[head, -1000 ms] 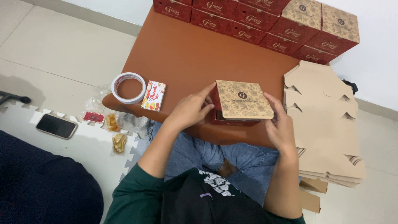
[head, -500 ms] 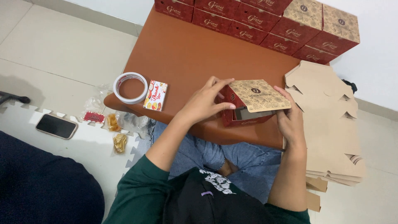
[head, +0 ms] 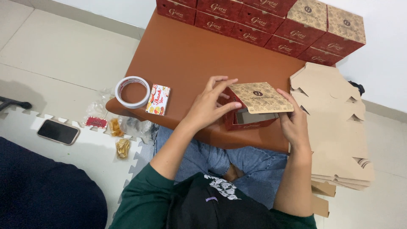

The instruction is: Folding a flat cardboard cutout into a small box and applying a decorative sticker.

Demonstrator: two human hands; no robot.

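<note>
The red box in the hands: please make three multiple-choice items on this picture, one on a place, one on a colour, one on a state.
1. Where does the roll of tape lie?
A. on the stack of flat cardboard
B. at the table's corner, beside the small card
C. on the white foam mat

2. What colour is the lid of the red box that the hands hold?
A. tan with a dark pattern
B. plain white
C. blue

3. How does that lid stand?
A. shut flat
C. lifted, so the inside shows
B. torn off and set on the floor

Answers: 1 B, the roll rests on the brown table next to the small card. 2 A, the top is tan and patterned. 3 C, the left hand and right hand hold the box and a gap shows under the lid.
</note>
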